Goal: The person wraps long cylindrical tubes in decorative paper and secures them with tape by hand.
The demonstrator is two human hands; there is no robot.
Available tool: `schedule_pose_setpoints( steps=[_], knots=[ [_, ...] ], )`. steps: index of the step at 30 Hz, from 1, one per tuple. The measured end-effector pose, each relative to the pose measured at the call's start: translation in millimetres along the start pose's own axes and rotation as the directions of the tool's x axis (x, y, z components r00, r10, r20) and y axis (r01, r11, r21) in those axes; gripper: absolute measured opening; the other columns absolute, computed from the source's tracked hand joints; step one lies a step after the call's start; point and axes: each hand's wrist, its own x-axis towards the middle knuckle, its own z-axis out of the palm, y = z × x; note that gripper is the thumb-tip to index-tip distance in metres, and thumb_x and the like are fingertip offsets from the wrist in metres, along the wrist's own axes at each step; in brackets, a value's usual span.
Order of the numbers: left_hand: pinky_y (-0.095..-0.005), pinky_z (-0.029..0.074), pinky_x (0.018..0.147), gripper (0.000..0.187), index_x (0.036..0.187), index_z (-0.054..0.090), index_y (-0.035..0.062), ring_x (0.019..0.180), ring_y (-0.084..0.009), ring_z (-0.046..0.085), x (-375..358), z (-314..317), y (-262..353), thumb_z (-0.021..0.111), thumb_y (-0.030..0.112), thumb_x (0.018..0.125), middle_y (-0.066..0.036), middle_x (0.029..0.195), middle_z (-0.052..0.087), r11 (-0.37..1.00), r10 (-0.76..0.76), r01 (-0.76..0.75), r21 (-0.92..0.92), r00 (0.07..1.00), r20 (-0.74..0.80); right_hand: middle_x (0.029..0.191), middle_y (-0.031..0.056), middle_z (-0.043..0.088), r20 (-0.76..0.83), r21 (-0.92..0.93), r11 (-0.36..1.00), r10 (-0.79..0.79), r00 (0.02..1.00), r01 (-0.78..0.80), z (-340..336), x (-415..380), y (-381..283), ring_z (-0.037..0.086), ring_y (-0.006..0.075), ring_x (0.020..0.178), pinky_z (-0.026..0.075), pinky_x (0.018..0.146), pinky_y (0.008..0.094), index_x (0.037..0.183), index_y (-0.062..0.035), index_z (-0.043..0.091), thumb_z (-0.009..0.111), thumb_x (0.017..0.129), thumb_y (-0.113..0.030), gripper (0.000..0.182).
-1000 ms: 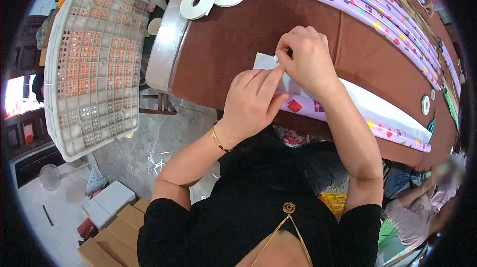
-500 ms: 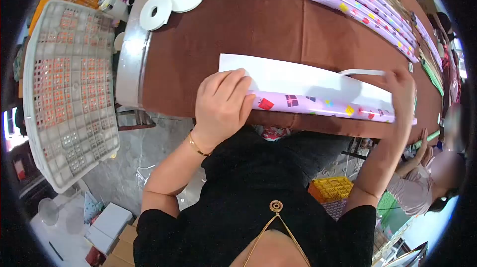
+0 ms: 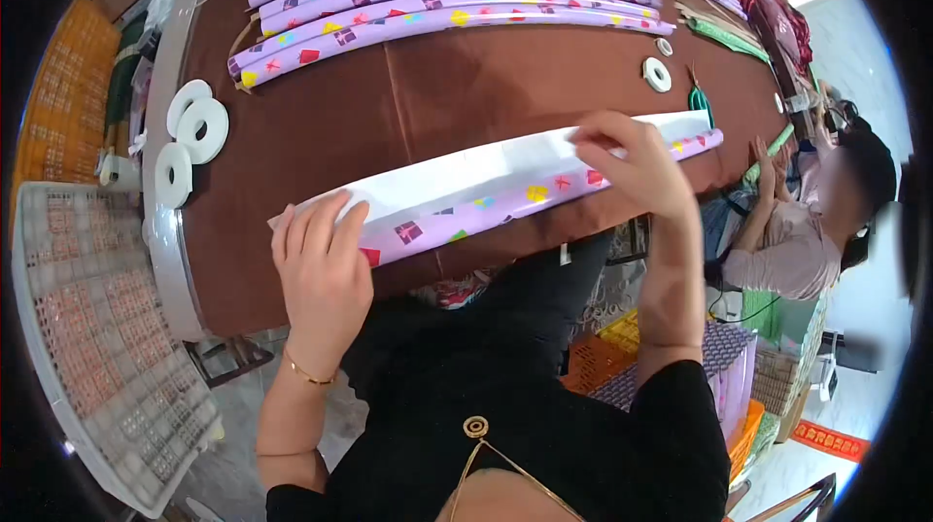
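Observation:
A roll of lilac wrapping paper (image 3: 537, 193) printed with gift boxes lies along the table's near edge, its white inner flap (image 3: 418, 180) turned up along the far side. My left hand (image 3: 326, 260) grips the left end, fingers bent over the flap. Over the right part of the roll is my right hand (image 3: 637, 167), its fingers curved and apart from the thumb, with no strip visible in it. Behind the roll's right end lie green-handled scissors (image 3: 698, 104).
Several finished lilac rolls (image 3: 457, 12) lie across the back of the brown-covered table (image 3: 292, 148). White tape rolls (image 3: 202, 131) sit at left, another tape roll (image 3: 657, 75) at right. A plastic crate (image 3: 97, 308) stands left. A co-worker (image 3: 792, 240) sits at right.
My view has shifted to the right. The white strip that stretched from the flap to my right hand no longer shows. My right hand now hovers over or touches the roll; my left still holds its end.

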Motion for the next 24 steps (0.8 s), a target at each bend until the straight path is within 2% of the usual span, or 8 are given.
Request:
schedule_pose_setpoints(
  steps=[6,8,11,14,15,19,21,24],
  knots=[
    [-0.0481,0.038,0.106,0.045,0.124,0.06,0.0061,0.117,-0.0317,0.056,31.0,8.7,4.4,0.065,0.003,0.079,-0.014,0.124,0.06,0.998,-0.024,0.026,-0.064,0.999,0.043,0.095,0.0126,0.07,-0.128,0.003,0.941,-0.335,0.933,0.339,94.9,53.1,-14.2,0.068,0.0271,0.088,0.053,0.08,0.0354,0.101,0.0007,0.069,0.067,0.083,-0.003,0.018],
    [-0.0475,0.04,0.104,0.049,0.127,0.058,0.0062,0.117,-0.0323,0.056,39.0,12.0,0.7,0.067,0.005,0.079,-0.014,0.123,0.061,0.996,-0.026,0.032,-0.089,0.997,0.067,0.097,0.0132,0.069,-0.115,-0.201,0.865,-0.486,0.866,0.459,113.5,59.0,-11.8,0.065,0.032,0.089,0.051,0.084,0.041,0.101,-0.0012,0.069,0.068,0.079,-0.002,0.022],
    [-0.0462,0.043,0.097,0.063,0.135,0.052,0.0058,0.115,-0.0335,0.058,55.5,13.3,-4.6,0.073,0.012,0.077,-0.015,0.119,0.063,0.978,-0.063,0.115,-0.175,0.959,0.275,0.096,0.0134,0.069,-0.086,-0.166,0.873,-0.476,0.875,0.459,117.7,56.1,-10.7,0.063,0.0325,0.091,0.049,0.085,0.0424,0.101,-0.0029,0.069,0.069,0.077,-0.002,0.024],
    [-0.0446,0.048,0.092,0.065,0.137,0.051,0.0062,0.106,-0.0328,0.062,75.4,17.1,-10.9,0.073,0.011,0.076,-0.016,0.113,0.065,0.962,-0.081,0.168,-0.216,0.928,0.363,0.094,0.0122,0.069,-0.065,-0.19,0.882,-0.45,0.891,0.432,112.9,52.5,-14.1,0.063,0.0312,0.092,0.049,0.083,0.0418,0.102,-0.0035,0.069,0.07,0.077,-0.003,0.025],
    [-0.0418,0.052,0.082,0.067,0.138,0.051,0.0067,0.092,-0.032,0.067,80.0,20.6,-16.0,0.073,0.01,0.075,-0.016,0.101,0.069,0.948,-0.027,0.126,-0.291,0.947,0.32,0.093,0.0116,0.069,-0.078,-0.209,0.866,-0.478,0.875,0.455,112.0,51.4,-15.4,0.063,0.0316,0.091,0.048,0.084,0.0423,0.101,-0.0039,0.069,0.071,0.077,-0.004,0.025],
    [-0.0449,0.053,0.081,0.061,0.132,0.054,0.0025,0.09,-0.0354,0.068,92.2,26.7,-25.7,0.071,0.008,0.074,-0.019,0.096,0.071,0.869,0.021,0.204,-0.451,0.896,0.444,0.092,0.01,0.069,-0.127,-0.232,0.843,-0.521,0.844,0.485,116.3,51.6,-11.5,0.063,0.0327,0.091,0.046,0.087,0.0434,0.101,-0.0057,0.07,0.071,0.077,-0.008,0.024],
    [-0.0366,0.053,0.072,0.067,0.138,0.051,0.006,0.076,-0.0256,0.068,92.5,31.7,-28.3,0.071,0.004,0.074,-0.014,0.085,0.07,0.811,0.043,0.256,-0.526,0.871,0.49,0.093,0.009,0.069,-0.152,-0.217,0.838,-0.535,0.831,0.5,119.2,51.9,-5.1,0.062,0.0309,0.094,0.044,0.09,0.0448,0.101,-0.0078,0.071,0.072,0.078,-0.01,0.023],
    [-0.0303,0.05,0.068,0.069,0.141,0.049,0.0058,0.069,-0.0138,0.061,95.0,28.6,-24.6,0.068,-0.003,0.076,-0.007,0.076,0.066,0.768,0.004,0.333,-0.547,0.852,0.524,0.089,0.0082,0.069,-0.179,-0.233,0.829,-0.55,0.816,0.508,119.7,52.0,-4.6,0.062,0.0295,0.093,0.042,0.093,0.0452,0.101,-0.009,0.071,0.072,0.077,-0.011,0.024]
  ],
)
